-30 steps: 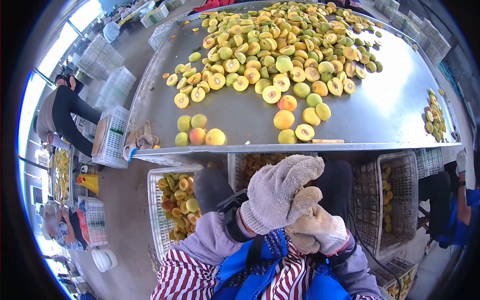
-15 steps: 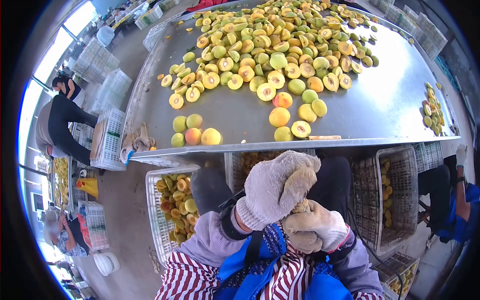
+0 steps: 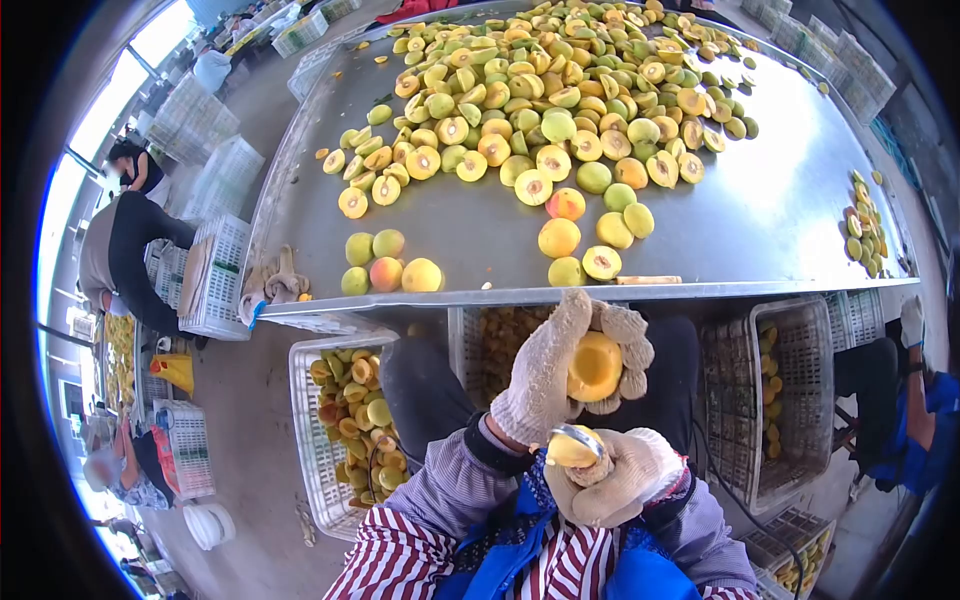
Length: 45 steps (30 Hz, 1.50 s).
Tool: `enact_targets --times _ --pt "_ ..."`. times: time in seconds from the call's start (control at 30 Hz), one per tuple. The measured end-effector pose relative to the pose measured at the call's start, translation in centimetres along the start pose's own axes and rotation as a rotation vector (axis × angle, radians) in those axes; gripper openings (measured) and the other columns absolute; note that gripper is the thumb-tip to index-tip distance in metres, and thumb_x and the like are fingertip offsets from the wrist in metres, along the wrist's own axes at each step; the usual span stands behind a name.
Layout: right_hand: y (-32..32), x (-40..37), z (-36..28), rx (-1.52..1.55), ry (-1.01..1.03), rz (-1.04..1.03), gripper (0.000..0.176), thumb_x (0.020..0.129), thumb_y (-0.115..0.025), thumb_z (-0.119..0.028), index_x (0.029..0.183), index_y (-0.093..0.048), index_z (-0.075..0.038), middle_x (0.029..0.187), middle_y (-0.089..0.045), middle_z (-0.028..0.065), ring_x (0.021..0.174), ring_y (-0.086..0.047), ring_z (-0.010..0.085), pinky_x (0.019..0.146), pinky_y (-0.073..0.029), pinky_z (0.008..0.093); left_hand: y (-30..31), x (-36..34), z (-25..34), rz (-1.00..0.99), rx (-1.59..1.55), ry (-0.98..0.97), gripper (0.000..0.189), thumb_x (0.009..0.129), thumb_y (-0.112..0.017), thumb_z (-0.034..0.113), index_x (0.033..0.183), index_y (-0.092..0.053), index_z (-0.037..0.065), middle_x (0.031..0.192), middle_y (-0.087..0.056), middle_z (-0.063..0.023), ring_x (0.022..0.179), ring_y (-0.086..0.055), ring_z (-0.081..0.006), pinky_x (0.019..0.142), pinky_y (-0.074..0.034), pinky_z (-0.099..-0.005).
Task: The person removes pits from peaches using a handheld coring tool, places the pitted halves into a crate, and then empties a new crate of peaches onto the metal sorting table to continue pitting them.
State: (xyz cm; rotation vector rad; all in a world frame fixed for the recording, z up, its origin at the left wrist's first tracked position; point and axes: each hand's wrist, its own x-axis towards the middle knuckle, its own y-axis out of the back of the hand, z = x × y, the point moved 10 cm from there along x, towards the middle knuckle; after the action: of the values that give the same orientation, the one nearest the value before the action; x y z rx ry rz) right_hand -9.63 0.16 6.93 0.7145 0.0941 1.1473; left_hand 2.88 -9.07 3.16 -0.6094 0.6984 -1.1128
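Note:
My left hand [image 3: 545, 375], in a pale work glove, holds a halved yellow fruit [image 3: 595, 366] with its hollow, pitless cut face toward the camera. Just below it, my right hand [image 3: 615, 478], also gloved, is closed round a small tool with a curved metal end [image 3: 575, 447]; a yellow piece sits at that metal end. Both hands are over my lap, in front of the metal table [image 3: 450, 245]. On the table lies a large pile of halved fruits [image 3: 560, 90], with a few fruits [image 3: 387, 262] near the front edge.
A crate of fruit halves [image 3: 355, 420] stands left of my legs, another crate [image 3: 775, 390] right. Cotton gloves [image 3: 280, 280] and a wooden stick [image 3: 648, 280] lie on the table. Co-workers bend at the left [image 3: 130, 250]; another person [image 3: 910, 420] sits at the right.
My hands have moved apart. The left hand has turned and opened to show the fruit half; the tool's metal end, hidden before, now shows in my right hand.

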Motion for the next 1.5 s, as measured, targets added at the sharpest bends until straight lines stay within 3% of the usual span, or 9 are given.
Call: enact_targets --times 0.13,0.5,0.77,0.9,0.97,1.13,1.3,1.4,1.5 --pt "-8.5 -6.0 1.4 -2.356 1.51 -0.166 0.016 0.09 -0.067 -0.015 0.083 -0.057 -0.006 0.055 -0.048 0.0 0.039 -0.039 0.008 0.036 -0.026 0.0251 6.0 -0.8 3.8 0.219 0.315 -0.232 0.042 0.104 -0.052 0.038 0.12 -0.061 -0.001 0.101 -0.069 -0.0092 0.085 -0.068 -0.017 0.069 -0.055 -0.0268" --pt "-18.6 -11.9 2.1 -2.104 2.471 0.59 0.019 0.086 -0.066 -0.021 0.078 -0.055 -0.008 0.051 -0.051 0.0021 0.034 -0.042 0.0123 0.032 -0.03 0.0268 19.1 -14.4 15.8 0.945 2.085 -0.302 0.024 0.087 -0.066 0.03 0.102 -0.072 0.012 0.106 -0.07 -0.0117 0.092 -0.068 -0.0342 0.082 -0.054 -0.0438" --pt "-26.6 -11.3 2.1 -2.133 2.58 0.619 0.023 0.087 -0.067 -0.029 0.086 -0.057 -0.008 0.055 -0.052 0.0005 0.038 -0.048 0.0129 0.035 -0.035 0.0275 26.1 1.7 14.6 0.748 2.135 0.441 0.056 0.082 -0.065 0.051 0.122 -0.063 0.011 0.112 -0.068 -0.0136 0.101 -0.068 -0.0331 0.088 -0.051 -0.0448" --pt "-26.4 -11.2 2.1 -2.114 2.588 0.715 0.026 0.088 -0.066 -0.031 0.089 -0.057 -0.006 0.055 -0.053 0.002 0.039 -0.049 0.0143 0.035 -0.036 0.0285 25.6 1.5 15.9 0.668 1.969 0.299 0.057 0.087 -0.061 0.051 0.123 -0.062 0.006 0.111 -0.068 -0.0144 0.098 -0.068 -0.0293 0.083 -0.054 -0.0404" --pt "-26.3 -11.3 2.4 -2.118 2.606 0.721 0.026 0.088 -0.066 -0.031 0.087 -0.057 -0.006 0.055 -0.053 0.0025 0.039 -0.049 0.0146 0.035 -0.036 0.0287 25.8 0.2 14.5 0.411 0.533 -0.131 0.055 0.094 -0.055 0.05 0.123 -0.059 0.003 0.109 -0.068 -0.0128 0.097 -0.068 -0.0248 0.076 -0.055 -0.0336" --pt "-26.7 -11.7 1.8 -2.087 2.616 0.773 0.029 0.087 -0.068 -0.031 0.077 -0.057 -0.006 0.05 -0.052 0.0022 0.035 -0.048 0.0159 0.032 -0.035 0.0295 21.6 -7.7 13.8 0.208 -0.087 -0.287 0.067 0.098 -0.053 0.057 0.136 -0.049 0.002 0.116 -0.065 -0.018 0.097 -0.068 -0.0267 0.067 -0.059 -0.0319" --pt "-27.0 -11.7 1.7 -2.082 2.61 0.723 0.027 0.084 -0.066 -0.03 0.076 -0.056 -0.007 0.049 -0.05 0.0046 0.031 -0.046 0.0177 0.029 -0.033 0.0298 28.9 -20.9 15.3 0.784 1.097 -0.098 0.059 0.095 -0.058 0.052 0.131 -0.06 0.006 0.122 -0.066 -0.0135 0.105 -0.067 -0.0275 0.083 -0.056 -0.0405" --pt "-27.4 -12.0 0.9 -2.109 2.586 0.693 0.025 0.084 -0.067 -0.028 0.076 -0.056 -0.008 0.049 -0.051 0.0052 0.032 -0.047 0.0185 0.028 -0.034 0.0302 31.6 -25.3 15.5 0.878 1.898 0.972 0.059 0.083 -0.055 0.055 0.118 -0.072 0.011 0.115 -0.07 -0.0161 0.104 -0.067 -0.0344 0.093 -0.05 -0.0457" --pt "-27.5 -11.7 1.1 -2.11 2.576 0.663 0.021 0.084 -0.067 -0.025 0.076 -0.055 -0.009 0.049 -0.05 0.0048 0.031 -0.046 0.0181 0.028 -0.034 0.0304 29.4 -20.8 20.5 1.024 1.687 -0.018 0.049 0.084 -0.06 0.049 0.121 -0.068 0.018 0.116 -0.068 -0.0133 0.103 -0.067 -0.0337 0.092 -0.05 -0.046"
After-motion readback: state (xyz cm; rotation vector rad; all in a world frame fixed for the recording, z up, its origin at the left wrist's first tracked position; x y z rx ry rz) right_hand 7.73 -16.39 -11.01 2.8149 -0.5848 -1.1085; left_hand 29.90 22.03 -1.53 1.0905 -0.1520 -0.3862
